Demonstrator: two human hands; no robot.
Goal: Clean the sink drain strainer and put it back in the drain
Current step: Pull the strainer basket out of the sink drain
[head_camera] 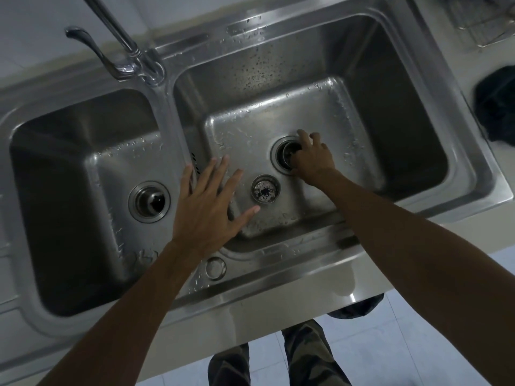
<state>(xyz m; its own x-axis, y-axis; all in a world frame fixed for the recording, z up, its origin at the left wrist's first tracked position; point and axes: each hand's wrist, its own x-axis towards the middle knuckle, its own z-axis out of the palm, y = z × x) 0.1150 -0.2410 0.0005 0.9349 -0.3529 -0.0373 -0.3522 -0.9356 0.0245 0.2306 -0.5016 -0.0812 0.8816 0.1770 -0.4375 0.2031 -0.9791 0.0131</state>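
Observation:
A small round metal strainer [265,188] with dark grime in it lies on the wet floor of the right basin [320,107], just left of and nearer than the drain [279,151]. My right hand [313,158] is down at the drain. Its fingers curl over the right rim and pinch a dark cup-like insert [289,150] that sits in the hole; the hand hides the drain's right half. My left hand [207,201] hovers flat with fingers spread over the basin's left edge, beside the strainer, and holds nothing.
The left basin [55,168] has its own drain with a stopper [149,201]. A tap [119,37] rises at the back, between the basins. A wire rack [485,20] and a dark cloth [497,104] sit on the counter at right. A round cap [215,268] sits on the front rim.

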